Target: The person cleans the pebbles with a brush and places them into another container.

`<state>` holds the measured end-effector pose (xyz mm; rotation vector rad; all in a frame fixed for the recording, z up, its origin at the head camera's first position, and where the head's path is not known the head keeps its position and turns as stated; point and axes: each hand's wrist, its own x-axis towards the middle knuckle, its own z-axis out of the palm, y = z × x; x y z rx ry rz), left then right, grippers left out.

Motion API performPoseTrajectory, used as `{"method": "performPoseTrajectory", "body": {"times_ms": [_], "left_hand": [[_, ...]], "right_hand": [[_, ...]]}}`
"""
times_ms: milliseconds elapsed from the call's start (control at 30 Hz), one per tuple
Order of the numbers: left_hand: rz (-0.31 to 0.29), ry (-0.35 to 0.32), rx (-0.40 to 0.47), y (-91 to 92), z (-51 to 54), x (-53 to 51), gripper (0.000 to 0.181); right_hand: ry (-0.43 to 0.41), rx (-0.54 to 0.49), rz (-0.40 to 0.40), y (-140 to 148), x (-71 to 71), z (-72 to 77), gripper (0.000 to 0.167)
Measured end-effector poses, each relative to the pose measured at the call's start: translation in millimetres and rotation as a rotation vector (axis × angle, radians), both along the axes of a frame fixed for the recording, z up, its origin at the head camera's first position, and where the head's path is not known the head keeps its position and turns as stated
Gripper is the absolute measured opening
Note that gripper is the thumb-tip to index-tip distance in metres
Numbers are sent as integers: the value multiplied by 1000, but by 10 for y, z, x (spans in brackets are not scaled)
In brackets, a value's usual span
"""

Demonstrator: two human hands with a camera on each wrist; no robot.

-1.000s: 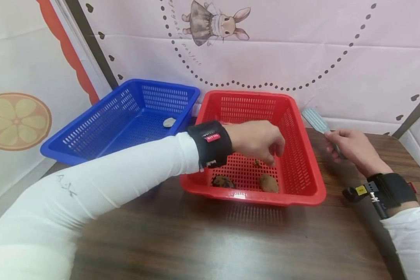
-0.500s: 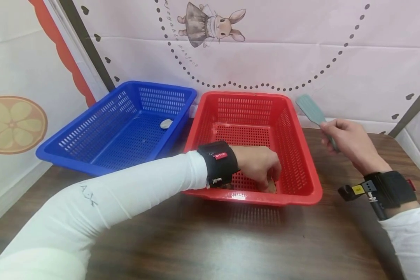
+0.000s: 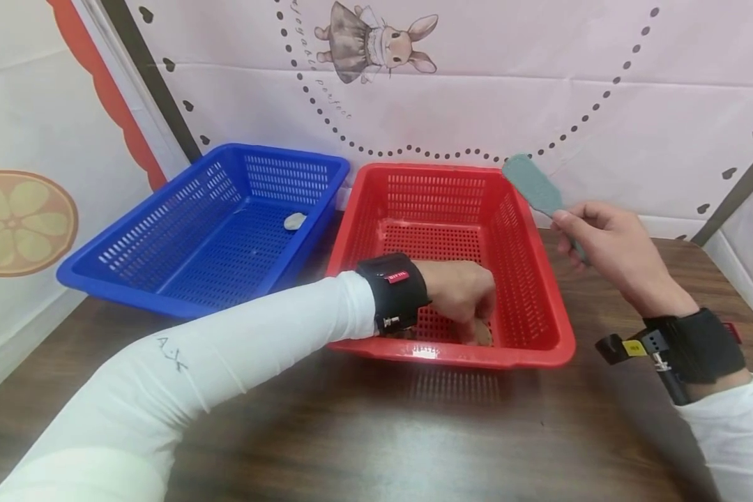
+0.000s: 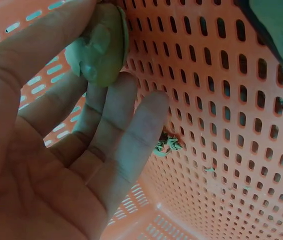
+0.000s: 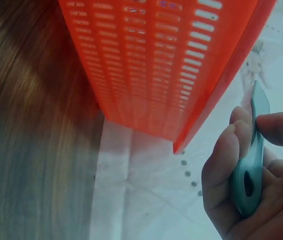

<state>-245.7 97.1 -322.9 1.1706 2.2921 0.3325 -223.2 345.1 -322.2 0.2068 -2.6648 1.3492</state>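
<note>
My left hand (image 3: 461, 289) reaches into the red basket (image 3: 533, 359), near its front wall. Its thumb and fingers pinch a brown, rounded, potato-like lump (image 4: 100, 50), whose lower part shows below the fingers in the head view. I cannot tell whether the lump touches the basket floor. To the basket's right, my right hand (image 3: 618, 251) holds a pale teal tool like a small spatula (image 3: 533, 185) by its handle. Its flat head is raised over the basket's right rim. The right wrist view shows a hole near the handle's end.
A blue basket (image 3: 125, 293) stands to the left, with a whitish, flattened lump (image 3: 294, 222) in it. Small dark crumbs (image 4: 166, 144) lie in the red basket. Behind the brown wooden table (image 3: 376, 432) hangs a printed cloth (image 3: 496, 104).
My left hand has lowered into the red basket and taken hold of the brown lump. The right hand has raised the teal tool and brought it left, toward the basket rim.
</note>
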Motion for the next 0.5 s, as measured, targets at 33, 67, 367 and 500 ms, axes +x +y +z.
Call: {"method": "performPoseTrajectory", "body": {"times_ms": [33,67,367,500], "left_hand": [[0,8,-4,-3,1,1,15],[2,8,-5,-7,4,3,14],[8,-6,112,-151,193,-37,18],[50,-48,259,-278,320,-63,20]], "right_hand": [[-2,-4,12,-17,4,12,37],[1,-4,22,-36,9,23,36],[40,-1,93,-157,61,51,33],[85,11,111,-200,108,37,32]]}}
